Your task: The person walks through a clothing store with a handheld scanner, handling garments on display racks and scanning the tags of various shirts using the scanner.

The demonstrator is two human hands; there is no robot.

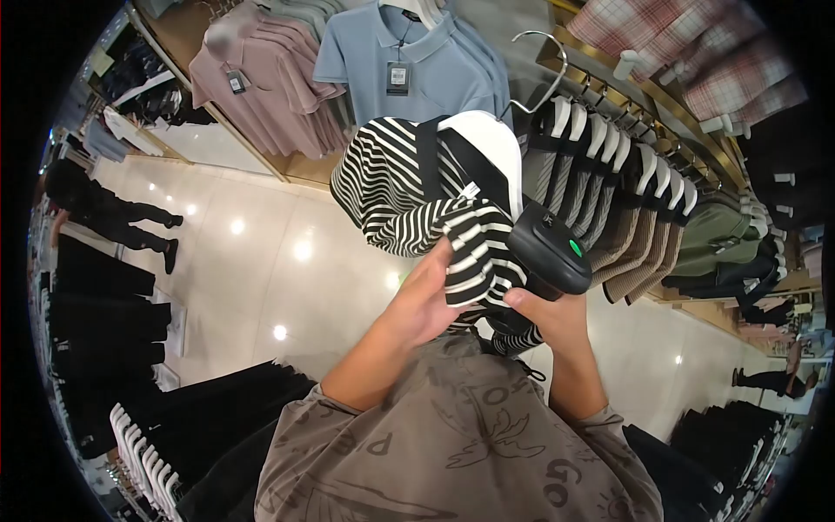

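- Black-and-white striped shirt (pixel 426 200) on a white hanger (pixel 491 143), fabric bunched in the closed left hand (pixel 430 300)
- right hand (pixel 552 317) wrapped around a black handheld scanner (pixel 548 252), probably

A black-and-white striped knit garment (pixel 417 196) is seen on a white plastic hanger (pixel 491 143). Just right of the garment, a black handheld scanner (pixel 548 248) with a green dot is shown. Above the garment, a light blue polo shirt (pixel 409 65) and a dusty pink one (pixel 261 83) are hung; a red plaid, perhaps a shirt, is blurred at upper right.
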